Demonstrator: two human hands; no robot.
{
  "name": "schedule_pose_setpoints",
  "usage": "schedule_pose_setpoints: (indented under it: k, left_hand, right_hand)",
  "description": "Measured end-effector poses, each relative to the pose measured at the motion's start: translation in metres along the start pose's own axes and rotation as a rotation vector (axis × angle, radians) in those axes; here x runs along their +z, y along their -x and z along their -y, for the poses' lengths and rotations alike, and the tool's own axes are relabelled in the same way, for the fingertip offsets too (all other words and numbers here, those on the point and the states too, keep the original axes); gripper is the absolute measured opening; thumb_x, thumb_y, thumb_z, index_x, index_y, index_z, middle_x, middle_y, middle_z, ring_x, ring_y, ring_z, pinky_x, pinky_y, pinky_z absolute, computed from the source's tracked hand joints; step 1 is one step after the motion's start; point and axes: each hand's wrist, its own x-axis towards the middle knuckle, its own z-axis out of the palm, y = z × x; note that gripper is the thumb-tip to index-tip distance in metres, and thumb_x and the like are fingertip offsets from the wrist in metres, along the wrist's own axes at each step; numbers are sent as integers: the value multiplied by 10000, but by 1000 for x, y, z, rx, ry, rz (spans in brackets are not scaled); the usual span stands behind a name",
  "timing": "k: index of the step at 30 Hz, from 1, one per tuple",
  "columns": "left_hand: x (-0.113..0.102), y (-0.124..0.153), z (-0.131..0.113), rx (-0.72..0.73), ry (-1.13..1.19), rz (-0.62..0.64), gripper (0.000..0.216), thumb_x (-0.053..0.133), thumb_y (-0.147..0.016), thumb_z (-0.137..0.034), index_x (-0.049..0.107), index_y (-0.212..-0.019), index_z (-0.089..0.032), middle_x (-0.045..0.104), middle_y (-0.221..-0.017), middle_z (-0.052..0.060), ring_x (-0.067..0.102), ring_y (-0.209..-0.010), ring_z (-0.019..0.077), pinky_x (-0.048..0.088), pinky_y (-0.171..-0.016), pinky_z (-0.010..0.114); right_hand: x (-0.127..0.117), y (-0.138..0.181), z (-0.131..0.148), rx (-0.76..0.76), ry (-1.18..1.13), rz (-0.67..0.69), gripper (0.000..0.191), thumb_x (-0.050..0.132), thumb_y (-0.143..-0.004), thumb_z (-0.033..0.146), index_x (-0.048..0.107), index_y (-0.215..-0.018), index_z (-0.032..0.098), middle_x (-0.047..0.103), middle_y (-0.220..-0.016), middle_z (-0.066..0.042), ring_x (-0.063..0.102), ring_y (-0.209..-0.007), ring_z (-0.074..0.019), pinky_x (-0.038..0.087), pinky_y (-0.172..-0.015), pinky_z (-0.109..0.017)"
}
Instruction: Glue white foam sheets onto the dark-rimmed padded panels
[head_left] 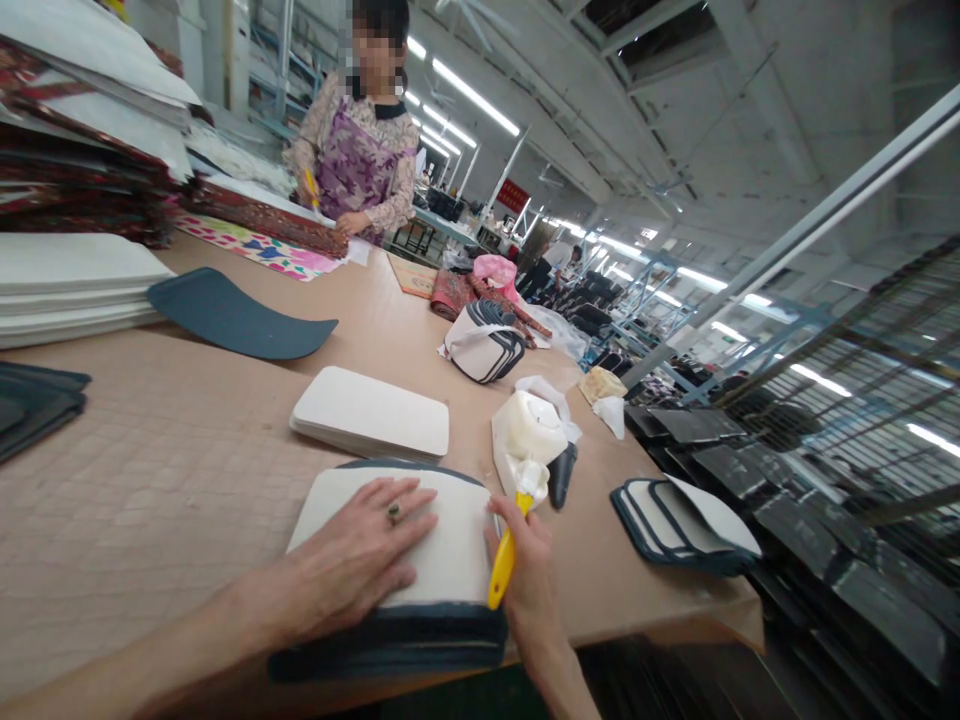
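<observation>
My left hand (356, 555), a ring on one finger, lies flat with fingers spread on a white panel (459, 535). That panel rests on a stack of dark blue sheets (397, 640) at the table's near edge. In my right hand (534, 560) is a brush with a yellow handle (502, 570), its pale bristle end pointing away from me. The right fingertips touch the panel's right edge. Just beyond the brush stands a whitish plastic container (529, 425), with a dark object (562, 475) beside it. A stack of white panels (375, 415) lies behind my left hand.
Fanned dark blue and white pieces (682, 525) lie at the right edge of the brown table (150, 520). A curved blue sheet (247, 315) and white stacks (75, 280) are on the left. Rolled pieces (484, 340) sit farther back. Across the table stands a co-worker (360, 160) holding a yellow-handled brush.
</observation>
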Motion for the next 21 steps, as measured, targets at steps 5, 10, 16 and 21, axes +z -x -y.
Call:
schedule_pose_setpoints:
  k: [5, 10, 16, 21]
  left_hand:
    - [5, -6, -6, -12, -2, 168, 526, 500, -847, -228, 376, -1353, -306, 355, -1439, 27, 265, -1334, 287, 192, -1103, 495]
    - [24, 5, 7, -20, -32, 195, 657, 500, -826, -191, 241, -1416, -323, 175, -1504, 20, 204, -1357, 287, 166, -1120, 486]
    - [65, 16, 28, -28, -39, 150, 769, 518, -795, -165, 139, -1432, -371, 133, -1503, -14, 203, -1352, 317, 151, -1117, 525]
    - [38, 12, 12, -66, 21, 163, 760, 525, -854, -278, 46, -1438, -362, 160, -1494, 10, 198, -1360, 272, 177, -1131, 471]
  right_hand:
    - [27, 19, -2, -258, -124, -68, 358, 465, -824, 115, 572, -1144, 235, 630, -1102, -98, 619, -999, -216, 532, -812, -320]
    - [55, 42, 12, -275, -98, 9, 413, 457, -808, 81, 534, -1176, 252, 632, -1150, -70, 586, -1076, -239, 544, -817, -328]
    - [54, 28, 19, -258, -103, 137, 375, 446, -826, 98, 558, -1147, 256, 629, -1161, -65, 569, -1100, -243, 515, -877, -361]
    - [67, 18, -17, -240, -117, 87, 359, 415, -870, 218, 535, -1208, 240, 610, -1185, -80, 594, -1059, -248, 544, -823, -362]
